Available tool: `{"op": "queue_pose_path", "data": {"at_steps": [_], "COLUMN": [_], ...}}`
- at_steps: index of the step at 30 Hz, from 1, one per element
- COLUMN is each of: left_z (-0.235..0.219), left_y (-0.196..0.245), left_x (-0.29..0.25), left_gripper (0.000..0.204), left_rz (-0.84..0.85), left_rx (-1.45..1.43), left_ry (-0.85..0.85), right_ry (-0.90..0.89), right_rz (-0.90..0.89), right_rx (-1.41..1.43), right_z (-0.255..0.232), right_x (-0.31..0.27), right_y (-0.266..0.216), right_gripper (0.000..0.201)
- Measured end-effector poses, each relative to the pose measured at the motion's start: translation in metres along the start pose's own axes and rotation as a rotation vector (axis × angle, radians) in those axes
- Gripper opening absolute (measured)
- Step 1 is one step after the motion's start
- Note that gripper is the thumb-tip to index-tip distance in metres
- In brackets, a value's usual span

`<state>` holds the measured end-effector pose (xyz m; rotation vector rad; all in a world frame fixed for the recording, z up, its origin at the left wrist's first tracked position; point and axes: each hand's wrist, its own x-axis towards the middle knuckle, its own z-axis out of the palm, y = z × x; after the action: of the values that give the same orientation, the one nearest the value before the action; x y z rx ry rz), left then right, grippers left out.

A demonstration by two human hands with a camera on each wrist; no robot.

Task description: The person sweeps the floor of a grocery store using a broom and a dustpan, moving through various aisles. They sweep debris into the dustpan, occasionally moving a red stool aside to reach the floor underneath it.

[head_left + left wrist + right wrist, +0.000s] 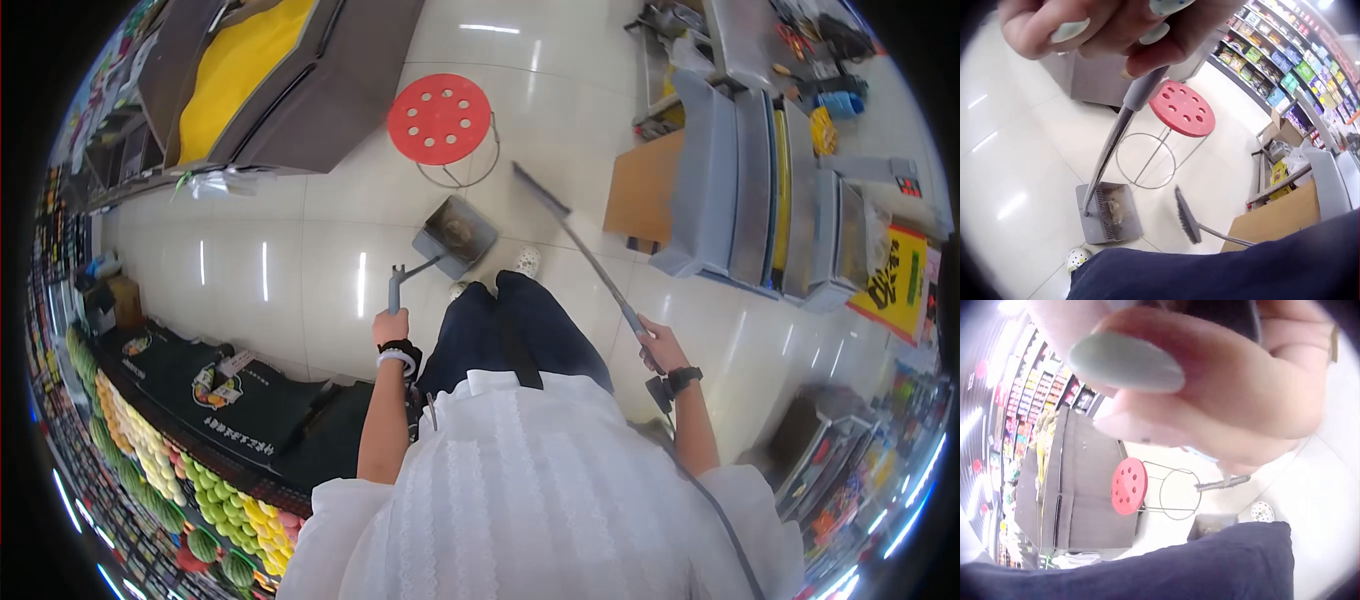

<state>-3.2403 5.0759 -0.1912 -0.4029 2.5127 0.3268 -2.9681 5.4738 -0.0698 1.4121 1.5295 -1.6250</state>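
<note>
My left hand (391,326) grips the top of a grey dustpan handle (394,290); the grey dustpan (457,235) rests on the tiled floor in front of my feet with a little brown dirt in it. In the left wrist view the fingers (1116,31) curl round the handle (1124,115) above the dustpan (1110,212). My right hand (662,345) holds the long broom handle (600,270), and the broom head (540,190) hangs just right of the dustpan, also seen as the broom head (1186,215). The right wrist view is mostly filled by fingers (1210,394).
A red round stool (439,118) on a wire frame stands just beyond the dustpan. A grey chest freezer (270,80) is at upper left, a checkout counter (760,190) at right, a fruit display (160,460) at lower left. White shoes (527,262) stand by the pan.
</note>
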Motion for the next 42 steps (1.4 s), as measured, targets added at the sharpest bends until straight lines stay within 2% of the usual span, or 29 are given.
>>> {"op": "queue_pose_path", "data": {"at_steps": [2, 4, 6, 10, 13, 16, 17, 18, 19, 20, 22, 24, 26, 29, 32, 39, 42], "left_z": [0.004, -0.010, -0.015, 0.008, 0.012, 0.014, 0.017, 0.023, 0.024, 0.023, 0.023, 0.023, 0.006, 0.017, 0.001, 0.007, 0.009], "left_y": [-0.033, -0.041, -0.054, -0.104, -0.122, -0.140, -0.147, -0.157, -0.165, -0.173, -0.185, -0.190, -0.172, -0.172, -0.158, -0.173, -0.173], "left_x": [0.010, -0.001, -0.007, 0.010, 0.006, 0.003, 0.004, 0.008, 0.009, 0.012, 0.014, 0.025, 0.022, 0.033, 0.021, 0.014, 0.017], "left_gripper": [0.033, 0.033, 0.033, 0.032, 0.031, 0.031, 0.031, 0.031, 0.031, 0.031, 0.031, 0.030, 0.030, 0.030, 0.030, 0.032, 0.030], "left_rz": [-0.107, -0.149, -0.276, -0.445, -0.544, -0.610, -0.623, -0.642, -0.657, -0.661, -0.673, -0.698, -0.694, -0.642, -0.630, -0.635, -0.583], "left_rx": [-0.133, -0.222, -0.360, -0.591, -0.841, -0.869, -0.889, -0.881, -0.869, -0.882, -0.911, -0.901, -0.882, -0.809, -0.778, -0.759, -0.760], "left_ry": [0.007, 0.038, 0.095, 0.158, 0.199, 0.200, 0.203, 0.222, 0.239, 0.238, 0.214, 0.225, 0.227, 0.166, 0.183, 0.154, 0.170], "right_ry": [0.044, 0.083, 0.159, 0.169, 0.220, 0.218, 0.247, 0.245, 0.241, 0.238, 0.224, 0.193, 0.211, 0.218, 0.214, 0.175, 0.189], "right_rz": [-0.019, -0.043, -0.088, -0.142, -0.170, -0.179, -0.210, -0.221, -0.189, -0.157, -0.154, -0.109, -0.134, -0.122, -0.096, -0.096, -0.134], "right_rx": [-0.070, -0.142, -0.184, -0.213, -0.214, -0.300, -0.264, -0.283, -0.273, -0.258, -0.262, -0.249, -0.239, -0.259, -0.273, -0.242, -0.243], "right_z": [0.001, 0.002, 0.000, 0.005, 0.013, 0.020, 0.022, 0.020, 0.018, 0.019, 0.022, 0.029, 0.035, 0.048, 0.053, 0.061, 0.065], "right_x": [0.020, 0.040, 0.058, 0.096, 0.119, 0.132, 0.139, 0.148, 0.153, 0.159, 0.160, 0.164, 0.173, 0.165, 0.164, 0.187, 0.188], "right_y": [-0.004, -0.009, -0.014, -0.030, -0.042, -0.062, -0.064, -0.068, -0.073, -0.076, -0.076, -0.087, -0.082, -0.081, -0.079, -0.063, -0.064], "right_gripper": [0.045, 0.047, 0.046, 0.044, 0.045, 0.048, 0.036, 0.036, 0.025, 0.017, 0.013, 0.020, 0.019, 0.018, 0.018, 0.019, 0.019]}}
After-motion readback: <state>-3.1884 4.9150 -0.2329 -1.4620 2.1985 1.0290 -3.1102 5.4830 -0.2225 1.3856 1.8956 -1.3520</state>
